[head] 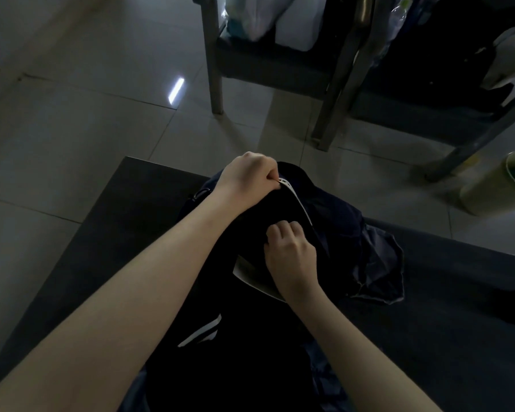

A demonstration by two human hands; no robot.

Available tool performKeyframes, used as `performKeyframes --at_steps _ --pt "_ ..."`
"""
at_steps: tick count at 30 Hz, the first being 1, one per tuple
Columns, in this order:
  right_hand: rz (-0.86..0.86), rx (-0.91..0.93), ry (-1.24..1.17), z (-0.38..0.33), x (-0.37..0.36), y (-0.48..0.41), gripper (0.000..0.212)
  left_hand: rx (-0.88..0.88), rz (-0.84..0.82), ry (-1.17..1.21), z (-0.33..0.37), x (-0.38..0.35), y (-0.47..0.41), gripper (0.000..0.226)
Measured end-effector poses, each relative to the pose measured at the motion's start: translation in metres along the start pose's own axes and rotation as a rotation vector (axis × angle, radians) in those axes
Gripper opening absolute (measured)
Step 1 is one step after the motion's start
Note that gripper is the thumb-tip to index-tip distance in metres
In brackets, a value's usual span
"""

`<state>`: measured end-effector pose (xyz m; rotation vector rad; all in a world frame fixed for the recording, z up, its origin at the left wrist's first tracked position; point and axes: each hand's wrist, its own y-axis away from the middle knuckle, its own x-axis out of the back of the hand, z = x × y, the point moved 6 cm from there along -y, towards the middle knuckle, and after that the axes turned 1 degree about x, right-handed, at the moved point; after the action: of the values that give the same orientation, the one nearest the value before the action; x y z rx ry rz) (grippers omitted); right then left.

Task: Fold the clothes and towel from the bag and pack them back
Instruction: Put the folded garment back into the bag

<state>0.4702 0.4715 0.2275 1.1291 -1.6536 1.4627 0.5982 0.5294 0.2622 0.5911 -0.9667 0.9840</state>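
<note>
Black garment (280,207) with white trim (298,203) lies bunched on the desk (125,233). My left hand (246,176) pinches the trim at twelve o'clock; my right hand (290,254), fingers curled, grips the cloth at five.

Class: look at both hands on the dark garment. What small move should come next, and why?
Probably draw the hands apart to pull the white-trimmed edge straight. The left hand pinches that edge of the dark garment, the right hand grips the cloth nearer, and the fabric between them is bunched over the table, so it cannot yet fold flat.
</note>
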Motion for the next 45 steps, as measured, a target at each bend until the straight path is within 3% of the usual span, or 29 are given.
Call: performKeyframes --at_steps 4,7,9,12,14,19,24,27,29,34,41,45 --pt "0.000 -0.111 -0.114 0.015 -0.012 -0.009 0.025 0.000 -0.001 0.021 -0.006 0.001 -0.001 0.011" --pt "0.007 -0.083 -0.131 0.018 -0.006 0.007 0.018 0.003 -0.002 0.033 -0.011 -0.002 0.005 0.011" --pt "0.014 -0.099 -0.062 0.028 0.001 0.026 0.025 -0.021 -0.019 0.023 -0.011 -0.006 0.011 0.012" --pt "-0.070 -0.271 0.025 0.059 -0.002 0.051 0.043 -0.018 -0.018 0.039 -0.014 -0.015 0.021 0.011" --pt "-0.144 -0.326 0.075 0.072 -0.010 0.065 0.039 0.000 -0.015 0.047 -0.017 -0.021 0.030 0.010" --pt "-0.241 -0.318 -0.010 0.074 -0.017 0.089 0.024 0.036 -0.105 -0.020 -0.026 -0.042 0.065 0.011" --pt "-0.381 -0.260 -0.111 0.051 -0.018 0.111 0.040 0.029 -0.131 -0.074 -0.037 -0.060 0.104 0.029" --pt "-0.489 -0.259 -0.212 0.039 -0.021 0.121 0.048 0.014 -0.063 -0.090 -0.038 -0.061 0.122 0.027" --pt "-0.502 -0.254 -0.234 0.034 -0.021 0.126 0.049 -0.030 -0.124 -0.140 -0.035 -0.068 0.134 0.028" --pt "-0.419 -0.099 -0.064 0.025 -0.028 0.132 0.026 -0.146 -0.355 -0.331 -0.030 -0.090 0.162 0.040" --pt "-0.161 -0.118 0.024 0.044 -0.018 0.093 0.034 -0.204 -0.283 -0.488 -0.022 -0.102 0.164 0.031" --pt "-0.173 -0.195 0.133 0.064 -0.025 0.088 0.061 -0.146 -0.239 -0.480 -0.024 -0.108 0.159 0.029"
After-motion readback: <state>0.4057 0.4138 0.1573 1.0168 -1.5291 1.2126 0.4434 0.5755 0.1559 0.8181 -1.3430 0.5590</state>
